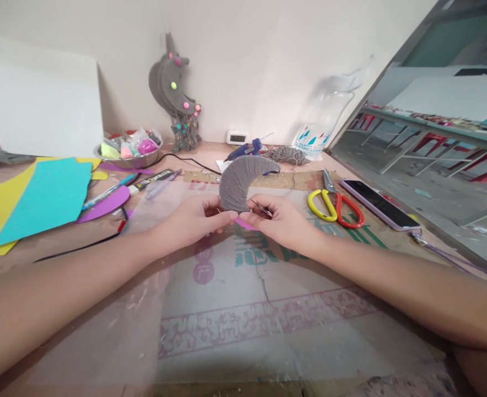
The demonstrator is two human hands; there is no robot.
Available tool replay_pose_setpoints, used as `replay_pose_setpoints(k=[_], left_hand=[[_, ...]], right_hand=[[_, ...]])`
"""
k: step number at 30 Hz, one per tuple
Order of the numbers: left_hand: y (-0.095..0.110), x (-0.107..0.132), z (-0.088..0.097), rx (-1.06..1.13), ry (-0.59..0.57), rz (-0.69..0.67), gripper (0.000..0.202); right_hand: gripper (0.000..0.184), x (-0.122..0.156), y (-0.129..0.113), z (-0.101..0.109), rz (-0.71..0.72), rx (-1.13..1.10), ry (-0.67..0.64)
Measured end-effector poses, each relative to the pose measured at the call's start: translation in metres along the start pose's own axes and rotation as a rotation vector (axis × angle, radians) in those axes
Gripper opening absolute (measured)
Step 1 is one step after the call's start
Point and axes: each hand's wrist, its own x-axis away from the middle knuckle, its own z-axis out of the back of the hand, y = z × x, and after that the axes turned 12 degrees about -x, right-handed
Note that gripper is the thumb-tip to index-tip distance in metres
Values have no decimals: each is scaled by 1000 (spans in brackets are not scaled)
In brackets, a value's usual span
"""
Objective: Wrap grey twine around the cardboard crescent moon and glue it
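Observation:
A crescent moon shape (pixel 238 184) wound with grey yarn stands upright between my two hands, above the middle of the mat. My left hand (pixel 191 223) is closed, thumb and fingers pinching its lower left end. From the other side, my right hand (pixel 283 221) pinches the bottom tip, where a bit of purple (pixel 246 224) shows below the winding. Something thin and dark pokes out by the right fingers; I cannot make out what it is. Below the hands a loose grey yarn strand (pixel 262 280) trails over the mat.
Scissors (pixel 336 207) and a phone (pixel 381 204) lie to the right. Behind are a blue glue gun (pixel 245 149), a yarn bundle (pixel 287 155), a small clock (pixel 237 137) and a finished-looking moon decoration (pixel 164 82). Coloured sheets (pixel 47 193), pens and a metal bowl (pixel 139 161) occupy the left.

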Motion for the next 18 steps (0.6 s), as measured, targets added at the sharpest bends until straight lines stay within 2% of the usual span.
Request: replay_pose_setpoints(k=[8,14,18], left_hand=[[1,-1,1,-12,40,-8,22],[-1,-2,-1,-19,28,-8,24],[-1,-3,-1,-8,12,-8,18]], right_hand=[[15,2,-5,4,-51,-65,-44],[19,1,0,4,-60,-52,-55],[22,2,2,4,-47,-50,-44]])
